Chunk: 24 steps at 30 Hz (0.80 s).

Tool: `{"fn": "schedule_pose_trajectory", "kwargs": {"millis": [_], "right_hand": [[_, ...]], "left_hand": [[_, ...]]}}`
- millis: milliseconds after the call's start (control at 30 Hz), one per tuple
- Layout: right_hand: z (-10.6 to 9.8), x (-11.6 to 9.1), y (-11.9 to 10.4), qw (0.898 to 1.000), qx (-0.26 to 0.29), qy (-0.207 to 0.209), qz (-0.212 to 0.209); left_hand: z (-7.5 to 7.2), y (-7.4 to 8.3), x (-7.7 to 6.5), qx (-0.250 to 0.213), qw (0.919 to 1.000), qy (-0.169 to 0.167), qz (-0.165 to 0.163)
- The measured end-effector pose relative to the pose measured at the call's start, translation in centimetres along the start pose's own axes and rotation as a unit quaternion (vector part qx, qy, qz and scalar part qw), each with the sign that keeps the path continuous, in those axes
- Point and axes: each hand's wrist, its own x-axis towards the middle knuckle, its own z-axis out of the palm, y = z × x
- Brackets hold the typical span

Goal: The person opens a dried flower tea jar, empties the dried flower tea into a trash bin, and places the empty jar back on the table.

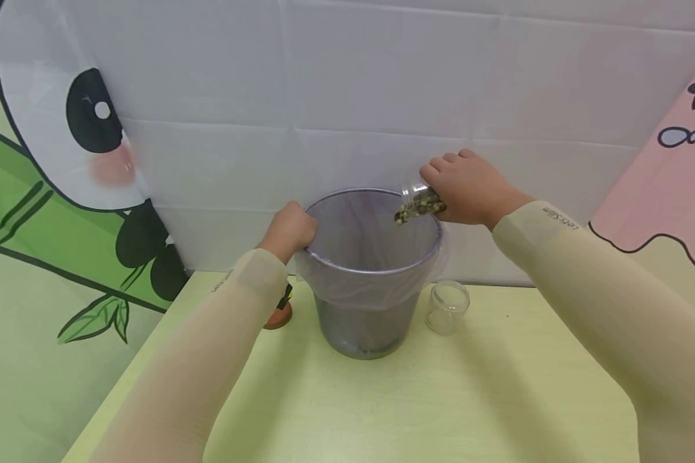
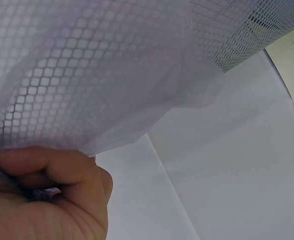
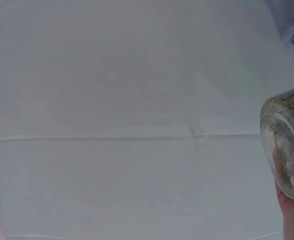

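A grey mesh waste bin (image 1: 363,331) stands on the table, lined with a thin translucent bag (image 1: 376,292) folded over its rim. My left hand (image 1: 289,230) grips the bin's left rim through the bag; in the left wrist view its fingers (image 2: 47,162) curl over the edge. With my right hand (image 1: 469,190) I hold a clear jar (image 1: 408,191) tilted, mouth down and left, above the bin's right side. Greenish-yellow dried bits (image 1: 425,202) fill its lower side and reach the mouth. The right wrist view shows the jar's round base (image 3: 286,150).
An uncapped clear glass jar (image 1: 448,308) stands on the table (image 1: 394,411) right of the bin. Left of the bin a reddish-brown round object (image 1: 279,317) with a black and yellow part is partly hidden by my left forearm. A white wall (image 1: 220,161) rises close behind.
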Motion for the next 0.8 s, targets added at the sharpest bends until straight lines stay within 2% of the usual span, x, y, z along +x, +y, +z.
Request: {"fn": "schedule_pose_trajectory", "kwargs": {"millis": [333,800], "right_hand": [[-0.5,0.38,-0.07,0.999,-0.031,-0.01,-0.021],[-0.77,0.29,-0.1,0.992,-0.106,-0.021,-0.06]], "left_hand": [[0.08,-0.03,0.06,0.0,1.0,0.002,0.001],[0.0,0.04,0.03,0.002,1.0,-0.001,-0.003]]}}
